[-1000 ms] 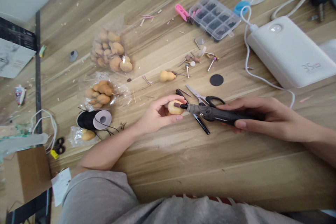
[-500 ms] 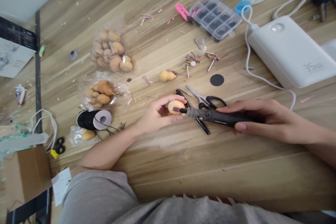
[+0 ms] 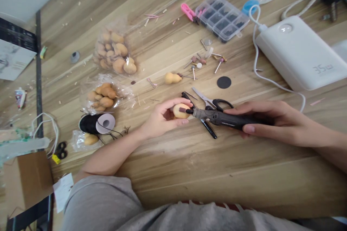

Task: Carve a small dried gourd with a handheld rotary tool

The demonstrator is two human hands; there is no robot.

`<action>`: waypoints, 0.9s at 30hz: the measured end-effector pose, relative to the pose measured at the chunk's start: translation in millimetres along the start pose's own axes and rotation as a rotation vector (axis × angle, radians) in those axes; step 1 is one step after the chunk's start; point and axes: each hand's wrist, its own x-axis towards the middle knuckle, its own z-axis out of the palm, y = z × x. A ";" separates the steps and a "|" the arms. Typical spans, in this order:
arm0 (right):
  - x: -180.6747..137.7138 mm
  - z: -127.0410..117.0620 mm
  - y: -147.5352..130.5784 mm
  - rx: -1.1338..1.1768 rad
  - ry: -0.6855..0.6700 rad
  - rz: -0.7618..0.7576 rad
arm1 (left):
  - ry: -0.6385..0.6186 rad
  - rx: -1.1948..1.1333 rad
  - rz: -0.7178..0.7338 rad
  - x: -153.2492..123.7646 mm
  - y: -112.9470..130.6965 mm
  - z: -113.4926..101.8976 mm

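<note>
My left hand (image 3: 162,117) is closed round a small tan gourd (image 3: 180,112), pinched between thumb and fingers just above the wooden table (image 3: 217,166). My right hand (image 3: 271,121) grips a dark pen-shaped rotary tool (image 3: 225,118) that lies nearly level. Its small brown grinding tip (image 3: 182,109) touches the gourd's upper right side. Black-handled scissors (image 3: 214,101) and a black pen (image 3: 207,127) lie under the tool.
Another loose gourd (image 3: 171,78) lies behind the hands amid scattered grinding bits (image 3: 202,63). Two clear bags of gourds (image 3: 115,52) (image 3: 104,95) sit at left, with a black thread spool (image 3: 96,123). A compartment box (image 3: 221,16), white power bank (image 3: 300,52) and cable (image 3: 260,68) are at the back right.
The rotary tool's tip shifted slightly across the gourd, down and then back up. Both hands keep their grips and places.
</note>
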 end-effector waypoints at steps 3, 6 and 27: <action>0.0 0.8 -0.6 -0.034 -0.012 -0.032 | -0.002 0.012 -0.015 -0.1 -0.2 -0.2; -0.2 1.1 -0.3 -0.006 -0.010 0.018 | -0.002 0.011 -0.001 -0.1 -0.8 -0.3; 0.1 0.3 -0.3 0.008 0.003 0.009 | 0.021 0.024 0.040 0.1 -3.5 0.0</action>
